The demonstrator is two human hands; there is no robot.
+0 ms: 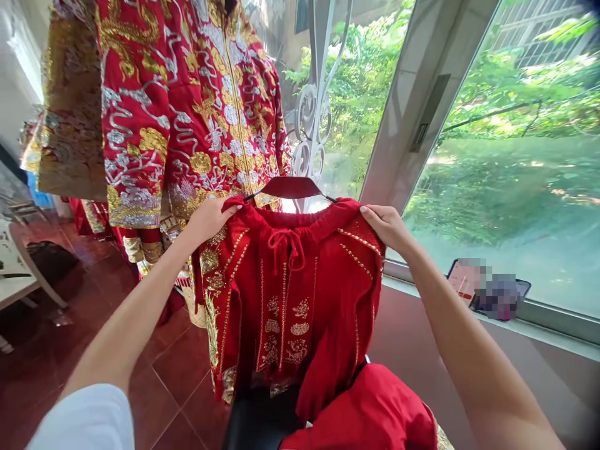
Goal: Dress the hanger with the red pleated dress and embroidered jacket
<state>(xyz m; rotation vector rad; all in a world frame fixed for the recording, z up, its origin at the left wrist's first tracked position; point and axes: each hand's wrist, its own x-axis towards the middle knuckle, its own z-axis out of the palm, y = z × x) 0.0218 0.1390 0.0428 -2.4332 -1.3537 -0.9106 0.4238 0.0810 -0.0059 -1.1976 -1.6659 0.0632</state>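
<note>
A red skirt (285, 300) with gold embroidery and a drawstring waist hangs from a dark red hanger (290, 186) in front of me. My left hand (210, 219) pinches the waistband's left corner at the hanger end. My right hand (387, 226) grips the waistband's right corner. The skirt's lower part trails down onto more red cloth (370, 412) below, near a dark seat (260, 419).
A heavily embroidered red and gold jacket (187, 106) hangs at upper left on a stand. White ornamental ironwork (314, 119) stands behind the hanger. A large window (515, 156) fills the right, with a phone (487, 290) on its sill. A white chair (19, 275) sits at left on red floor tiles.
</note>
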